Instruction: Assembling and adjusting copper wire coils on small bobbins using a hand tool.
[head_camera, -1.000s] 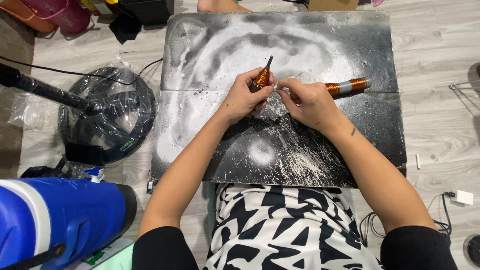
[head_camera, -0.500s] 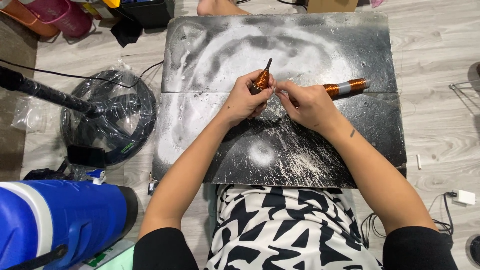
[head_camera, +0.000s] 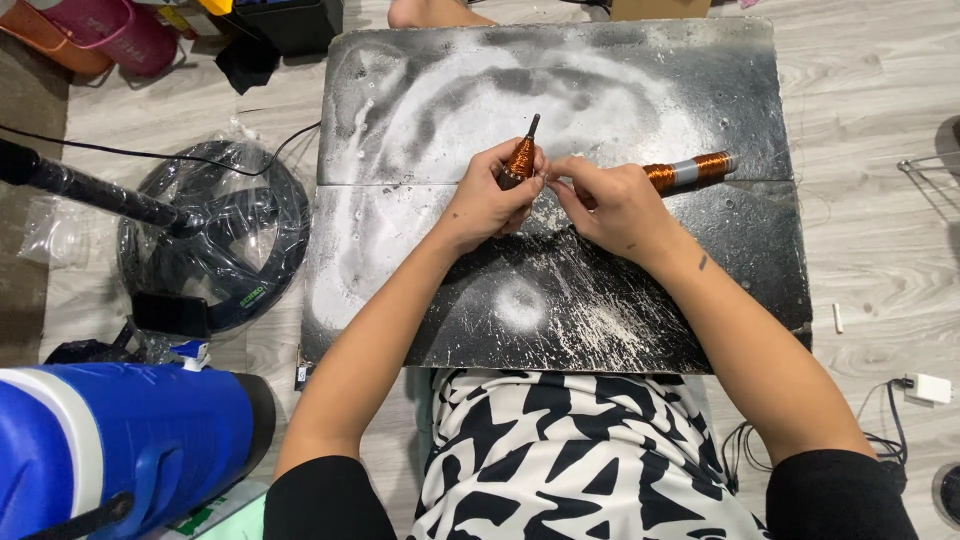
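My left hand (head_camera: 487, 201) grips a small rod wound with copper wire (head_camera: 520, 156), its dark tip pointing up and away from me. My right hand (head_camera: 612, 205) is close beside it, fingertips pinched together right at the coil; a thin wire between them is too fine to make out. Both hands hover over a dark board (head_camera: 420, 110) dusted with white powder. A second copper-wound spool with a grey band (head_camera: 690, 171) lies on the board just beyond my right hand.
A black round fan base in clear plastic (head_camera: 215, 235) with a dark pole (head_camera: 85, 185) lies left of the board. A blue and white jug (head_camera: 110, 450) sits at lower left. A white plug and cable (head_camera: 925, 388) are on the wooden floor at right.
Both hands stay together at the coil with only slight finger movement; the spool on the board has not moved.
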